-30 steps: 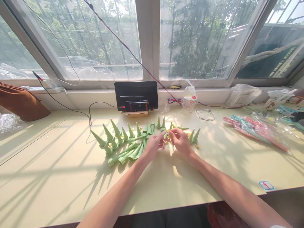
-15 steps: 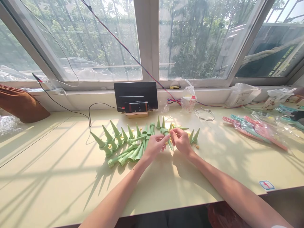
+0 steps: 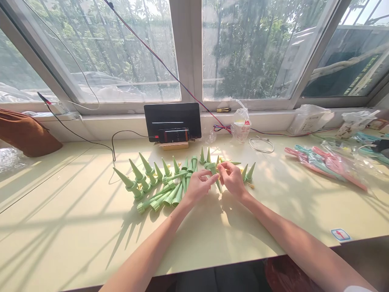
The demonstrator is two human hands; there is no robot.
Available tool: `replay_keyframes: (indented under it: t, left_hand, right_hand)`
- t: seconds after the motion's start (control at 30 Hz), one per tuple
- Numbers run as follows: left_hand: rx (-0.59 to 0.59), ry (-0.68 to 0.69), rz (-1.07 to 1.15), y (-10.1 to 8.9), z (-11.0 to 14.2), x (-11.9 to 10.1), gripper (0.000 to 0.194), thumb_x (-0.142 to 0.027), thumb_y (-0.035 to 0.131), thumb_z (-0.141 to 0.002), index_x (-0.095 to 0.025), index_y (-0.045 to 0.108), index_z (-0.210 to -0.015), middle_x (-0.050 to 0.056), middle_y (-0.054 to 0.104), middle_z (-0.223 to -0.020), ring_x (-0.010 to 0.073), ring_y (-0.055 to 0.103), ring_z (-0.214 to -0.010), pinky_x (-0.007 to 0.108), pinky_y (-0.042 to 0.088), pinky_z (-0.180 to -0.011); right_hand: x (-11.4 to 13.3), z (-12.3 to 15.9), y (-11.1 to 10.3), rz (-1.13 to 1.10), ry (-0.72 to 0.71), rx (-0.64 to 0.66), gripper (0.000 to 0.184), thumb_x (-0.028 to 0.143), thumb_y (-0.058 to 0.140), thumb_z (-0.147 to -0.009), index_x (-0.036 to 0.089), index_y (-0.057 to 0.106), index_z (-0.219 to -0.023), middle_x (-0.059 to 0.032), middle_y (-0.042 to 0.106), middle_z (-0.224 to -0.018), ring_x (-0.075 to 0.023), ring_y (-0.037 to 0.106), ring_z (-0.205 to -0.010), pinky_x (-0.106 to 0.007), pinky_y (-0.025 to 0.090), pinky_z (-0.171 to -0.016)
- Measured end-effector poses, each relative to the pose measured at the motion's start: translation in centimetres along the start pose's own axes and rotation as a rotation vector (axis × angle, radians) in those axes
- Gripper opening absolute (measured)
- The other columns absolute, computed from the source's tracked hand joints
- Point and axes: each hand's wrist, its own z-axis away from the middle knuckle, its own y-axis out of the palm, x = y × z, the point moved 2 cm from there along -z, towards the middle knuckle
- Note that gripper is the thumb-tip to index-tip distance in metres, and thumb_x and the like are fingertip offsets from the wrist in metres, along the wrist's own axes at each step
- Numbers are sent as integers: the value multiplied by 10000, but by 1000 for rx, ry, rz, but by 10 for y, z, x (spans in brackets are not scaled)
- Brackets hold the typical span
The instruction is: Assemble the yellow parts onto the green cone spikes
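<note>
My left hand is closed around a green plastic spike, whose ribbed collar faces away from me and whose tip slants down toward me. Close beside it, my right hand is pinched shut near the collar; what lies between its fingertips is too small to make out. Left of my hands, long green cone tubes lie in a fanned pile. Behind them several spikes stand point up on their collars. More upright spikes stand beyond my right hand, with small yellow pieces around them.
At the back a phone leans against a dark tablet. A bagged cup and a coiled white cable are behind my right hand. Pink and teal plastic items lie at right, a brown bag at far left.
My left thumb and fingers have shifted slightly around the spike, with the thumb now more spread. My right hand stays pinched in nearly the same place.
</note>
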Motion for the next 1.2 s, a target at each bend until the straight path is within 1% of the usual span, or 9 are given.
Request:
replay_keyframes:
  t: [0.1, 0.2, 0.4, 0.57, 0.8, 0.97, 1.03, 1.2]
  left_hand:
    - [5, -1, -33, -1, 2, -4, 384, -568, 684, -757, -191, 620, -717, -59, 356, -445, 83, 331, -411, 240, 216, -448]
    - [-4, 38, -45, -2, 2, -7, 370, -546, 687, -765, -192, 604, -697, -62, 324, -470, 75, 296, -434, 241, 186, -457]
    - [-22, 75, -3, -1, 0, -6, 353, -519, 716, -734, -183, 614, -693, -40, 394, -585, 74, 324, -484, 246, 193, -467]
    - [-64, 42, 24, -1, -2, -2, 323, -481, 740, -711, -170, 675, -771, -35, 446, -605, 78, 347, -516, 240, 243, -486]
    - [-78, 79, -27, -3, -3, 1, 293, -424, 718, -746, -160, 735, -872, -44, 439, -547, 83, 343, -525, 231, 270, -496]
    - [-73, 76, -32, -3, -3, 0, 303, -416, 710, -754, -164, 745, -919, -40, 471, -528, 86, 351, -515, 225, 278, -488]
    - [-75, 74, -28, -2, -3, 0, 300, -413, 712, -752, -164, 743, -915, -41, 474, -528, 85, 353, -515, 222, 280, -488]
    - [-76, 78, 0, -2, -3, -1, 262, -406, 722, -739, -160, 723, -826, -44, 463, -520, 81, 360, -515, 217, 288, -491]
  right_hand:
    - [0, 0, 0, -8, -2, 1, 386, 574, 569, -877, 204, 547, -773, 21, 533, -593, -119, 462, -431, -265, 360, -424]
    - [0, 0, 1, -13, -4, 2, 364, 548, 570, -885, 201, 553, -777, 18, 541, -603, -117, 466, -432, -262, 363, -423]
    - [-1, 1, 1, -6, -6, 10, 324, 503, 567, -902, 200, 557, -788, 35, 511, -570, -117, 465, -427, -261, 358, -428]
    - [-1, 1, 1, -6, -8, 17, 326, 501, 562, -905, 198, 554, -785, 33, 515, -590, -113, 462, -426, -264, 353, -425]
    - [0, 1, 1, 7, -13, 26, 325, 499, 550, -912, 199, 556, -786, 37, 505, -581, -111, 453, -426, -264, 344, -426]
    - [2, 1, 1, 8, -8, 31, 322, 494, 550, -911, 197, 557, -785, 33, 518, -583, -110, 448, -425, -267, 344, -430]
    - [1, 1, 2, 4, -5, 29, 316, 488, 552, -910, 198, 558, -787, 34, 514, -578, -109, 444, -424, -266, 343, -430]
    - [-1, 2, 1, -2, -9, 30, 308, 484, 553, -912, 198, 567, -796, 38, 508, -563, -114, 447, -427, -265, 348, -431]
